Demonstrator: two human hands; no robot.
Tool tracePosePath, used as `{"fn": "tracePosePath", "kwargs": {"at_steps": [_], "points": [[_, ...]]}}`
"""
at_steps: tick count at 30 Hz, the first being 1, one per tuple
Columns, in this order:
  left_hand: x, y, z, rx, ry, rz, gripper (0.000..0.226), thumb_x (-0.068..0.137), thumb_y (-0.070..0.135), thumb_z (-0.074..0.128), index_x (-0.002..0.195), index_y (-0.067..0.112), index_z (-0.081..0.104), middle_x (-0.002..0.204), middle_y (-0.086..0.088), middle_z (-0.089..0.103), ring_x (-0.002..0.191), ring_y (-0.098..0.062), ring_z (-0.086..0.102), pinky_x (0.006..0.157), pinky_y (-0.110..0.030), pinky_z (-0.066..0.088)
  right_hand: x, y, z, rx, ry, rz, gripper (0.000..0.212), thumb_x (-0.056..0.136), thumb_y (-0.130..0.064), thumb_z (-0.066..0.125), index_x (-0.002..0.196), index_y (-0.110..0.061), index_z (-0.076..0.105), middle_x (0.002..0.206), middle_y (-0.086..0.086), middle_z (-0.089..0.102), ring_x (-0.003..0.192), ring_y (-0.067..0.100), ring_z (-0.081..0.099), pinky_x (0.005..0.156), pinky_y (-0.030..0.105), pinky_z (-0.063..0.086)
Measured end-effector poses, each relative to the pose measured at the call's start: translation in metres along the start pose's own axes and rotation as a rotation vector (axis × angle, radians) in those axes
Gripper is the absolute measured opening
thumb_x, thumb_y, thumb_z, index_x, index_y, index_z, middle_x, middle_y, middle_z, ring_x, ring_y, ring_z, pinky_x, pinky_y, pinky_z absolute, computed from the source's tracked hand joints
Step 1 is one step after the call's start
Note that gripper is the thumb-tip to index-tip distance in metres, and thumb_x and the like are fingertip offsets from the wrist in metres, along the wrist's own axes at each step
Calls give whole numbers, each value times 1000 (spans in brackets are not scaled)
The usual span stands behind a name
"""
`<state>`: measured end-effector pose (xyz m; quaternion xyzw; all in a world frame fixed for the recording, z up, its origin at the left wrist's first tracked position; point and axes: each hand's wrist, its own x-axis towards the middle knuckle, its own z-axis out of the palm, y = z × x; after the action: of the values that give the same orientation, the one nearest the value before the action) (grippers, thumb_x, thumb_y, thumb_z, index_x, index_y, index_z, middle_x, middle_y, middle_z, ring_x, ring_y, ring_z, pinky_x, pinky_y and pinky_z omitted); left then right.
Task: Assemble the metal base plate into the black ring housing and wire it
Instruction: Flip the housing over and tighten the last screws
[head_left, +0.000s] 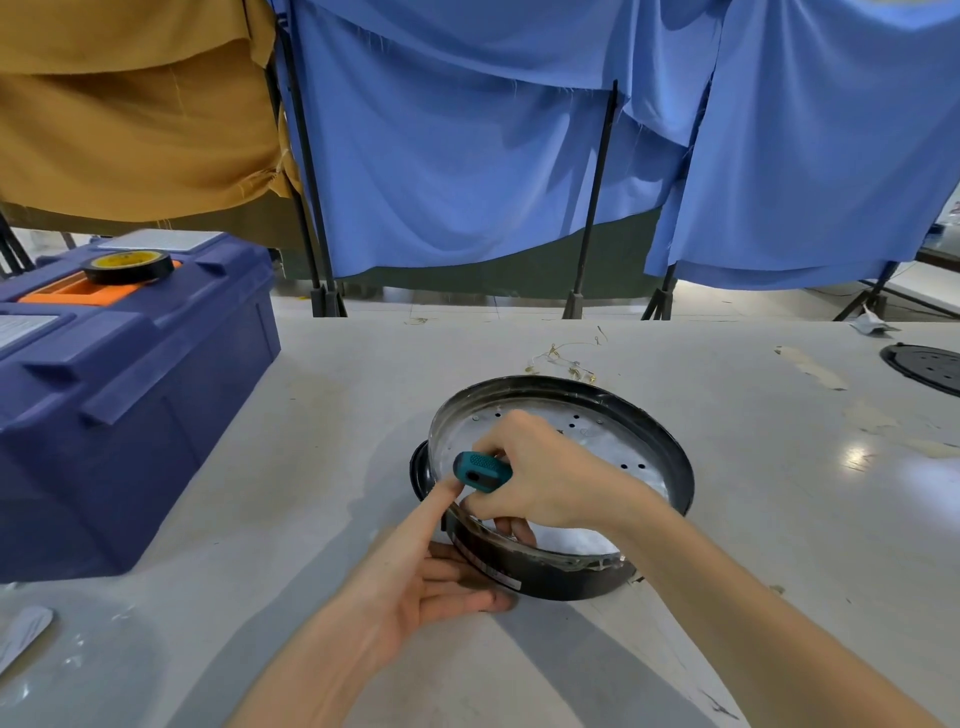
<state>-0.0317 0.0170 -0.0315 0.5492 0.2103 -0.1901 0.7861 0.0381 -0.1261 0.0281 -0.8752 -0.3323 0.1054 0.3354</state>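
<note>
Far beyond both grips hang several blue cloths (441, 156) and one mustard cloth (130, 130) on black stands (597, 197), closing off whatever lies behind. The pale counter (727, 519) carries everything else. Well to the left of the left grip (405, 587) sits one blue toolbox (130, 415), cut off by the frame edge, with one black tape roll (129, 266) on its lid. The one black ring housing (680, 467) lies flat under the right grip (540, 478), with the one metal base plate (613, 441) seated inside it. The plate shows several small holes, but the two grips cover its near half. The right grip is closed round one teal-handled screwdriver (483, 470), and its shaft and tip are hidden beneath the fingers. The left grip holds the housing's near wall, thumb along the outside and fingertips showing inside the rim. Its index finger is stretched straight to the butt of the handle. Far to the right of the right grip one black disc (924, 366) is cut off at the frame edge. Just beyond the housing lies a thin wire tangle (566, 358), too fine to trace. Tape scraps (813, 366) lie to the right, and one white object (23, 631), hard to make out, lies far left of the left grip.
</note>
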Motion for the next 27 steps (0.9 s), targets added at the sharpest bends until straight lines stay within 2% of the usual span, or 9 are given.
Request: {"fn": "tracePosePath", "kwargs": {"at_steps": [3, 5, 7, 9, 10, 14, 18, 22, 27], "points": [[-1, 3, -3, -52, -19, -29, 81, 58, 55, 81, 108, -7, 64, 96, -31, 71, 85, -45, 71, 54, -34, 59, -1, 4, -1, 96, -22, 28, 11, 80, -1, 66, 72, 5, 60, 50, 4, 60, 38, 9, 57, 40, 17, 41], [1, 3, -3, -48, -19, -30, 82, 57, 56, 81, 105, -8, 66, 96, -31, 70, 86, -44, 71, 55, -34, 60, -2, 6, -1, 97, -23, 6, 16, 78, -1, 66, 65, -4, 58, 46, -6, 55, 37, 7, 53, 40, 13, 36], [3, 1, -3, -22, -21, -24, 77, 56, 60, 81, 94, -8, 74, 95, -30, 71, 86, -43, 72, 59, -35, 60, -3, 8, 0, 114, -16, -19, 16, 79, -2, 68, 67, -6, 59, 49, -6, 55, 39, 6, 52, 42, 14, 37], [4, 0, -3, 3, -24, -20, 70, 54, 62, 80, 78, -3, 78, 94, -30, 71, 86, -41, 72, 61, -35, 61, -5, 12, 2, 125, 23, -29, 13, 81, -5, 71, 73, -3, 62, 57, 2, 58, 44, 4, 50, 46, 16, 38], [4, 0, -3, 5, -20, -21, 69, 53, 62, 81, 76, -3, 78, 93, -30, 71, 86, -41, 72, 61, -35, 61, -6, 13, 3, 129, 34, -31, 12, 81, -7, 73, 76, -3, 63, 61, 6, 59, 46, 4, 49, 47, 17, 39], [3, 1, -4, -29, -16, -30, 82, 54, 61, 84, 99, -7, 71, 95, -31, 71, 88, -43, 72, 62, -38, 61, -9, 15, -3, 230, -60, 0, 12, 88, -12, 70, 88, -1, 65, 63, 0, 63, 50, 4, 57, 43, 15, 38], [3, 2, -5, -51, -38, -51, 89, 55, 63, 83, 107, -9, 67, 98, -30, 71, 90, -42, 72, 63, -37, 61, -8, 18, -12, 286, -150, 56, 14, 94, -13, 65, 92, 1, 64, 76, 10, 72, 63, 16, 68, 41, 19, 41], [3, 3, -6, -37, -56, -47, 86, 55, 62, 83, 102, -9, 70, 98, -31, 71, 90, -42, 72, 62, -34, 61, -5, 17, -10, 285, -170, 63, 20, 92, -15, 69, 87, 3, 63, 67, 9, 70, 53, 13, 63, 41, 20, 40], [3, 2, -8, 3, -76, -25, 64, 59, 61, 83, 84, 2, 79, 99, -29, 71, 93, -41, 71, 70, -36, 61, 2, 14, -5, 327, -154, 105, 16, 90, -8, 69, 76, -5, 65, 60, 9, 67, 45, 16, 60, 41, 21, 42]]}}
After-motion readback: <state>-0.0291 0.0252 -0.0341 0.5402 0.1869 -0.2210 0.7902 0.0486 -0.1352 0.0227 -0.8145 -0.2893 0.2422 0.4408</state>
